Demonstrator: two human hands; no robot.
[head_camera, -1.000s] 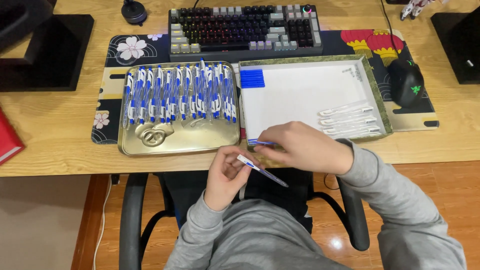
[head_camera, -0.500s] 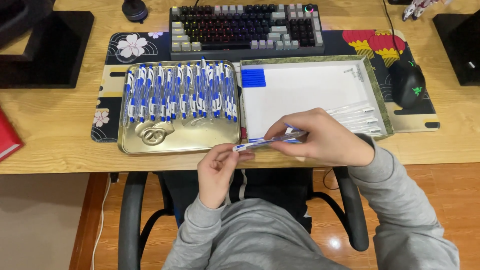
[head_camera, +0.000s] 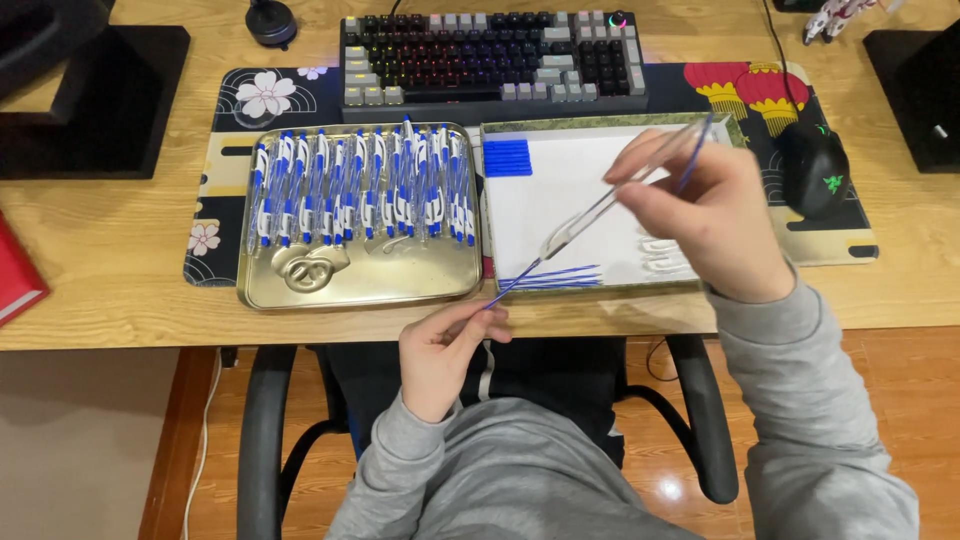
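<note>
Left hand (head_camera: 445, 352) near the desk edge, fingers pinching the tip of a thin blue refill (head_camera: 512, 285). Right hand (head_camera: 705, 215) up over the white tray (head_camera: 560, 180), pinching a clear pen tube (head_camera: 625, 190). Refill half inside the tube, slanting from near left to far right. Could bend or slip out if pulled crooked. Could fall among the loose refills (head_camera: 555, 278).

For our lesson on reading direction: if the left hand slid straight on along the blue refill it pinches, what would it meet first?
The left hand would probably first meet the near rim of the white-lined tray, then the blue refills lying inside; height is unclear.
</note>
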